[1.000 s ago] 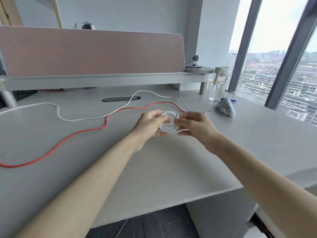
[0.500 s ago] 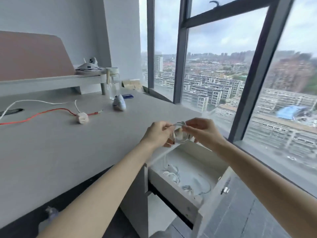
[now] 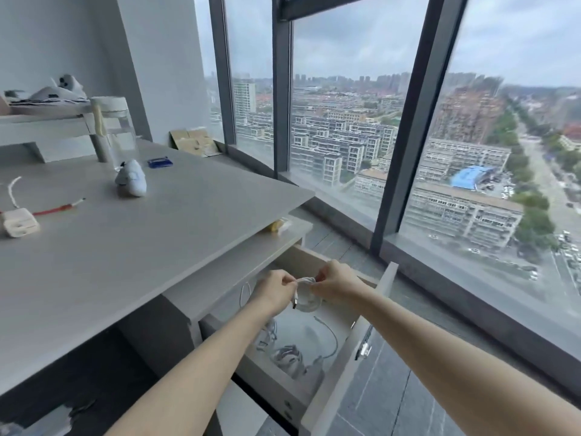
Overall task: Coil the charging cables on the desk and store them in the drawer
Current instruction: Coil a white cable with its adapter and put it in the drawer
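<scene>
A small coiled white cable (image 3: 306, 298) hangs between my two hands over the open drawer (image 3: 342, 372), right of the desk. My left hand (image 3: 275, 292) pinches the coil's left side and my right hand (image 3: 334, 283) pinches its top right; one plug end dangles below. Several white cables (image 3: 287, 357) lie on the drawer's floor. On the desk (image 3: 141, 247) the red cable's end (image 3: 59, 209) and a white cable's end (image 3: 12, 191) lie at the far left, beside a white charger block (image 3: 19, 226).
A white game controller (image 3: 132, 179), a small blue packet (image 3: 160, 162) and a glass jar (image 3: 113, 127) stand near the desk's back. A raised shelf (image 3: 41, 121) carries objects. Floor-to-ceiling windows (image 3: 408, 152) run close along the right, past the drawer's front panel (image 3: 361, 341).
The view swung right from the desk to the drawer. Both hands carried the coiled white cable off the desk, then lowered it from above the drawer's edge down into the open drawer.
</scene>
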Motion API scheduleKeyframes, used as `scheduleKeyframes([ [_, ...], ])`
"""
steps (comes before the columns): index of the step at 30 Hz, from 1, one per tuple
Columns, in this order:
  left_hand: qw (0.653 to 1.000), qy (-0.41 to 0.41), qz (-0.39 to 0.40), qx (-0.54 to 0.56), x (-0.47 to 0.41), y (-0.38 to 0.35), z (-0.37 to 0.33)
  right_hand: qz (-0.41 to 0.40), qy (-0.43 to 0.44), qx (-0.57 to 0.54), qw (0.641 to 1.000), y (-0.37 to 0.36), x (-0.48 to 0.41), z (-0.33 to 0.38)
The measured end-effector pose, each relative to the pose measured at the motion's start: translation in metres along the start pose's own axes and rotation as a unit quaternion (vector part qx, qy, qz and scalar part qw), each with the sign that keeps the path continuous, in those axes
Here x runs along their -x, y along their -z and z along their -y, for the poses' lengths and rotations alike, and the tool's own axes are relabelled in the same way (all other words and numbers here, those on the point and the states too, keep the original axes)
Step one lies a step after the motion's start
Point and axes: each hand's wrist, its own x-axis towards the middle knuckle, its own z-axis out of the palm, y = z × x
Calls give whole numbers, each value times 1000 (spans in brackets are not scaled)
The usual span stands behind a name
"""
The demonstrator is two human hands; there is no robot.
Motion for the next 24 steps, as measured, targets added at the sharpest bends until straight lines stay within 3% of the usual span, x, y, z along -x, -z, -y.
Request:
scheduleKeyframes([
  [9, 987, -28, 83, -135, -22, -2, 25, 61, -34, 48, 996, -25, -40, 9],
  [14, 945, -49, 184, -267, -13, 2, 34, 58, -55, 54, 995, -27, -45, 1],
  [19, 878, -79, 129, -454, -15, -2, 35, 41, -59, 54, 996, -25, -40, -2],
  [24, 866, -58, 83, -490, -16, 3, 33, 31, -61, 35, 997, -31, -41, 1],
])
